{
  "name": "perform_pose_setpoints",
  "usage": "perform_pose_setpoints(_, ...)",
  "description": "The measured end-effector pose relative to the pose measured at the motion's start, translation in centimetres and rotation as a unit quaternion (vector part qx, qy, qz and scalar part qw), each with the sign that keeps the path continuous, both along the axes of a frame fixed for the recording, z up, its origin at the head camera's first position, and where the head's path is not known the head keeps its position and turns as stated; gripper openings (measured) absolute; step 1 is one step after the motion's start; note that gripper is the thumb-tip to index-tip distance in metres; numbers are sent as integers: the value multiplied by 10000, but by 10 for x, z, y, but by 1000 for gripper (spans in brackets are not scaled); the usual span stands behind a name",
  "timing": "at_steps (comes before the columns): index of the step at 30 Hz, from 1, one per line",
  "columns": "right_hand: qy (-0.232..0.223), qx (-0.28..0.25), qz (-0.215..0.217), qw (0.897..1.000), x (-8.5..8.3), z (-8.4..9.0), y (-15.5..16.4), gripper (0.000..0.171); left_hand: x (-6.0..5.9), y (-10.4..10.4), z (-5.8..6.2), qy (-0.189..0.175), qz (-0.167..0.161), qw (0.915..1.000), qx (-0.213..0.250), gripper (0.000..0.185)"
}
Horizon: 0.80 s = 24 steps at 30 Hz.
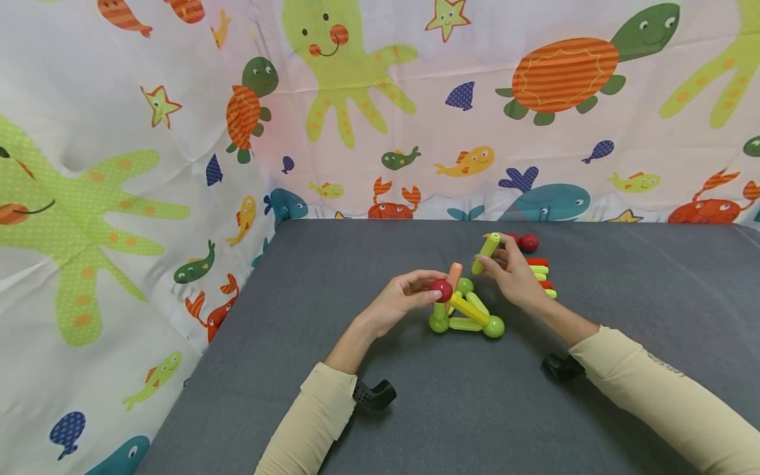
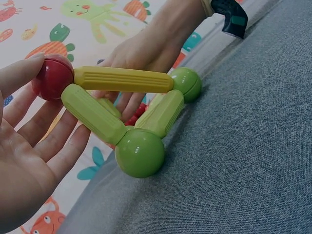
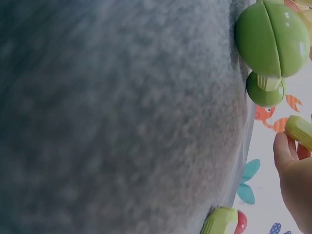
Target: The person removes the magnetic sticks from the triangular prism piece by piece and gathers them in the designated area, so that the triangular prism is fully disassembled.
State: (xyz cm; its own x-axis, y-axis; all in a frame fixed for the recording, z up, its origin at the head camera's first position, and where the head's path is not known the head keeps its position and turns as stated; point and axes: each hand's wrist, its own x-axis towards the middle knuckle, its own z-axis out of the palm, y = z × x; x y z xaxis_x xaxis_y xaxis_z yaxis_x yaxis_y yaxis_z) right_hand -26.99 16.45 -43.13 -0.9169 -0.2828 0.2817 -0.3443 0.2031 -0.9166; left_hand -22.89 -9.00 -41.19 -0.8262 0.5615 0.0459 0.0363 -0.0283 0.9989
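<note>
Left hand (image 2: 29,146) fingertips on red ball (image 2: 52,77)

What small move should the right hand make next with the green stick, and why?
Probably lower the green stick so one end meets the red ball. The right hand holds it just above the structure, while the left hand steadies that ball at the top.

Cream long sleeves (image 1: 315,412), black wrist-worn camera mounts (image 1: 374,394).

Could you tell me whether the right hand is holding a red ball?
No, the right hand pinches a green stick, while the left hand holds the red ball.
</note>
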Motion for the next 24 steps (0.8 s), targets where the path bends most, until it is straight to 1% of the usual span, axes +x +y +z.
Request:
perform_pose_setpoints(4,-184,-344,-21,9992,2,3,5,52,0,-1,0,-12,-15,10000,8,38)
perform_pose_setpoints(8,-359,-377,-168,9985,5,7,10,57,-1,-2,-1,4,-25,10000,39,38)
perform_pose_setpoints(11,-407,-347,-345,9980,7,9,14,59,-1,-2,-1,12,-32,10000,67,38)
perform_pose_setpoints(17,-483,-648,-559,9952,12,14,24,61,-1,-3,-1,3,-25,10000,75,38)
perform_pose_setpoints(21,-686,-944,-675,9909,16,16,33,61,-1,-3,0,18,-46,9999,89,38)
perform_pose_setpoints(24,-925,-1344,-778,9835,18,15,40,56,-2,-3,0,12,-61,9999,103,38)
